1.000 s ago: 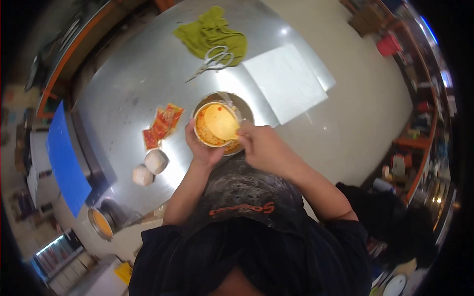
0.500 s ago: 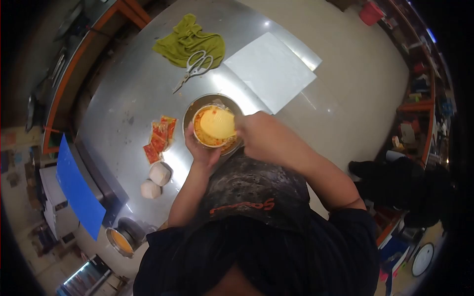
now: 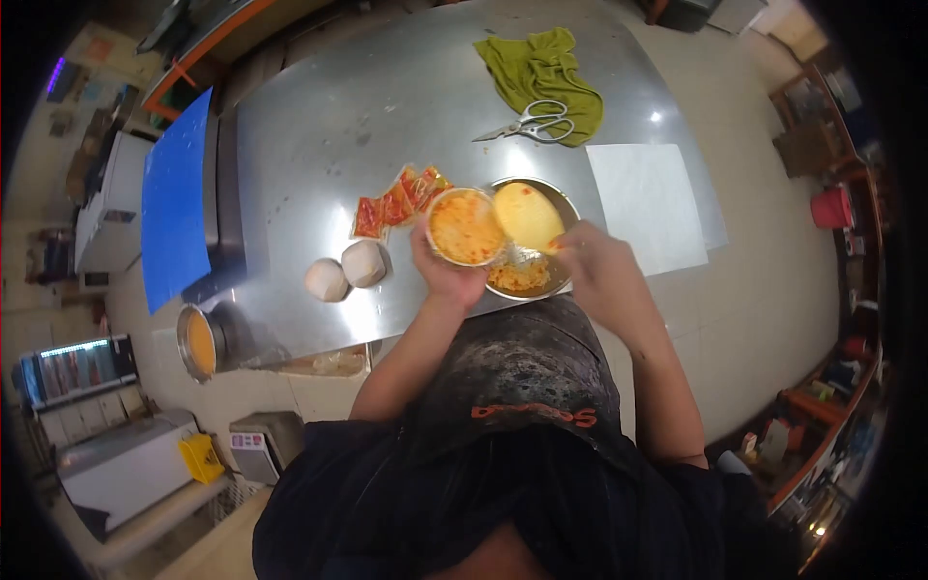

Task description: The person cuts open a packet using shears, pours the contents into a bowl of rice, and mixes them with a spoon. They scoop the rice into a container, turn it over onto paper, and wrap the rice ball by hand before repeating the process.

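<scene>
1. Looking down past a dark stained apron (image 3: 522, 367), both forearms reach to the near edge of the shiny steel tabletop (image 3: 319, 126).
2. The left hand (image 3: 447, 275) wraps its fingers around a round white cup (image 3: 466, 227) of orange-red food, held just left of a round metal bowl (image 3: 503, 290) and touching its rim.
3. The right hand (image 3: 601, 275) pinches the edge of a pale yellow round disc (image 3: 527, 215), tilted over the bowl.
4. A small heap of orange food lies in the bowl while the cup looks nearly full, so most of it seems not yet moved across.
5. Beyond the cup lie red-orange sachets (image 3: 396, 203); to their left sit two pale round lumps (image 3: 364, 263).
6. Farthest off, steel scissors (image 3: 530, 123) rest on a crumpled green cloth (image 3: 541, 72), with a white sheet (image 3: 646, 205) to the right.
</scene>
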`<state>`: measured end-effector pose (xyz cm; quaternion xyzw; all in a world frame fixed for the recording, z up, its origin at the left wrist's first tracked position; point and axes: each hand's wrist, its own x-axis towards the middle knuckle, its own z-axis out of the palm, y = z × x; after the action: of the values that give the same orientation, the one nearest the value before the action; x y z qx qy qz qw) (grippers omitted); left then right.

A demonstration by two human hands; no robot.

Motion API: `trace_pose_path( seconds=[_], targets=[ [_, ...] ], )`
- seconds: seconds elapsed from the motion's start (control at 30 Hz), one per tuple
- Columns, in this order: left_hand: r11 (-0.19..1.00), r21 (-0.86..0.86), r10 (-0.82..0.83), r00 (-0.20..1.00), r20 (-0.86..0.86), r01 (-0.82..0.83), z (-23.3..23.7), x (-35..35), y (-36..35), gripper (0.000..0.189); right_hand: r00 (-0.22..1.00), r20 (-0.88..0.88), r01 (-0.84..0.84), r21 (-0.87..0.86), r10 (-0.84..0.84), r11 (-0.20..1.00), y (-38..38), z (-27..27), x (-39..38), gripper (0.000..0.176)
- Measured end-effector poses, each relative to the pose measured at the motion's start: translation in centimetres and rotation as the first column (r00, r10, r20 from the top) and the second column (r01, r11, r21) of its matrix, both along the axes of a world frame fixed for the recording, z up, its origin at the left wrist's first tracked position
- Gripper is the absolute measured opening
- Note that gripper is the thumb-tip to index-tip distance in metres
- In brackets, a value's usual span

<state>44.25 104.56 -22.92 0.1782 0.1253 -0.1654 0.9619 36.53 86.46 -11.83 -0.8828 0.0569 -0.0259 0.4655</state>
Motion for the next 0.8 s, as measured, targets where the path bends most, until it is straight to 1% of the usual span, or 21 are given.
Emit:
trace_pose_path(
  seconds=[0.03, 0.07, 0.1, 0.13, 0.23, 0.33, 0.37, 0.43, 0.47, 0.5, 0.53, 0.6, 0.63, 0.7, 0.73, 0.8],
  targets=[
    [0.999, -0.032, 0.029, 0.998, 0.049, -0.028, 0.1, 0.2, 1.3, 0.058, 0.979, -0.204, -0.007, -0.083, -0.010, 0.997, -0.5, 0.5, 0.7, 0.022],
    [0.997, -0.006, 0.072, 0.994, 0.088, -0.072, 0.6, 0.3, 2.2, 0.058, 0.965, -0.259, -0.096, -0.188, 0.045, 0.977, -1.3, -1.5, 1.6, 0.025],
    [0.994, 0.020, 0.108, 0.986, 0.125, -0.112, 1.5, 0.3, 3.0, 0.058, 0.943, -0.321, -0.184, -0.284, 0.087, 0.941, -1.9, -5.3, 2.3, 0.028],
    [0.987, 0.045, 0.142, 0.976, 0.163, -0.152, 2.1, 0.2, 3.6, 0.059, 0.915, -0.386, -0.273, -0.370, 0.121, 0.888, -2.4, -7.3, 2.5, 0.031],
    [0.960, 0.152, 0.206, 0.961, 0.184, -0.234, 2.3, -0.5, 5.2, 0.064, 0.923, -0.346, -0.357, -0.607, 0.169, 0.710, -0.1, -4.6, 2.8, 0.041],
    [0.964, 0.094, 0.239, 0.966, 0.096, -0.248, 1.5, -2.0, 7.0, 0.069, 0.946, -0.179, -0.322, -0.584, 0.268, 0.745, -3.7, -4.2, 3.6, 0.050],
    [0.960, 0.086, 0.264, 0.963, 0.050, -0.268, 1.1, -2.4, 7.3, 0.071, 0.959, -0.049, -0.263, -0.509, 0.278, 0.820, -5.7, -5.4, 3.6, 0.055],
    [0.967, 0.015, 0.255, 0.966, 0.030, -0.256, 0.4, -3.1, 7.6, 0.071, 0.983, 0.048, -0.159, -0.248, 0.176, 0.956, -10.7, -9.8, 2.8, 0.062],
    [0.969, -0.021, 0.247, 0.969, 0.015, -0.247, 0.1, -3.5, 7.5, 0.071, 0.990, 0.083, -0.102, -0.107, 0.111, 0.989, -12.3, -12.2, 2.1, 0.066],
    [0.972, -0.019, 0.235, 0.972, -0.005, -0.235, 0.0, -3.9, 7.4, 0.071, 0.994, 0.085, -0.034, -0.310, 0.063, 0.950, -12.0, -14.5, 1.1, 0.069],
    [0.968, -0.006, 0.249, 0.968, -0.026, -0.250, 0.0, -3.9, 7.1, 0.071, 0.976, 0.163, -0.070, -0.391, 0.144, 0.918, -11.3, -16.1, -0.2, 0.066],
    [0.962, 0.036, 0.272, 0.959, -0.074, -0.270, -0.1, -4.3, 6.8, 0.071, 0.987, 0.046, -0.109, -0.505, 0.153, 0.856, -8.0, -15.3, -2.4, 0.066],
    [0.981, -0.052, 0.190, 0.982, 0.019, -0.189, -0.9, -4.8, 7.3, 0.067, 0.988, -0.024, -0.141, -0.553, 0.154, 0.821, -7.2, -15.6, -4.0, 0.066],
    [0.992, -0.034, 0.123, 0.991, 0.048, -0.121, -1.1, -5.2, 7.1, 0.067, 0.978, -0.155, -0.209, -0.632, 0.142, 0.746, -6.3, -16.9, -6.8, 0.069],
    [0.996, -0.022, 0.089, 0.994, 0.069, -0.088, -1.1, -5.1, 6.9, 0.067, 0.969, -0.221, -0.235, -0.692, 0.110, 0.683, -6.0, -17.3, -8.0, 0.070],
    [0.995, 0.042, 0.085, 0.996, 0.011, -0.085, -0.7, -4.8, 6.2, 0.068, 0.939, -0.343, -0.302, -0.779, 0.030, 0.549, -5.7, -18.0, -9.6, 0.072]
  ],
)
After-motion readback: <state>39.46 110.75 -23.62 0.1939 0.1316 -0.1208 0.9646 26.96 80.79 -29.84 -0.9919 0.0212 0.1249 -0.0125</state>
